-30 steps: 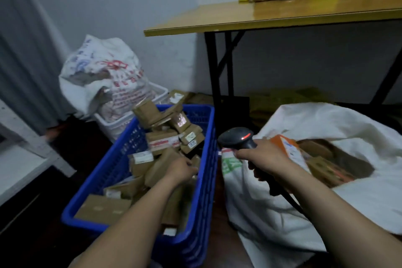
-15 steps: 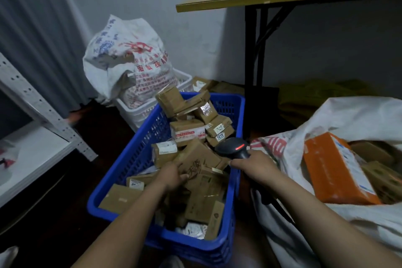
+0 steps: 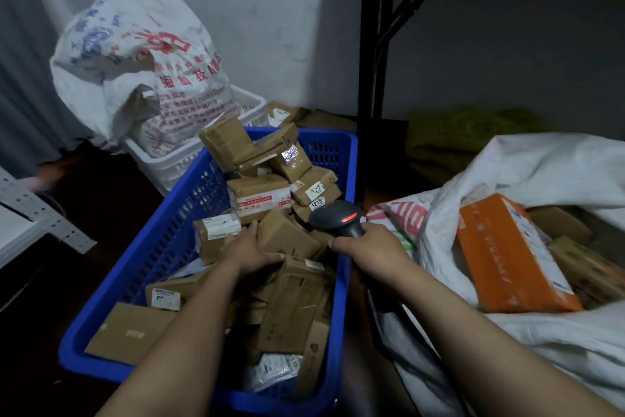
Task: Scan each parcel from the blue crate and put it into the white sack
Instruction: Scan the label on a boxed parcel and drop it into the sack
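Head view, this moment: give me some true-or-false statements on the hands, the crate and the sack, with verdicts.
1. The right hand grips the scanner. True.
2. The left hand reaches into the sack. False: it holds a parcel in the crate.
3. An orange parcel lies in the sack. True.
4. The crate is empty. False: it is piled with parcels.
5. The scanner's light is off. False: a red light glows on its head.
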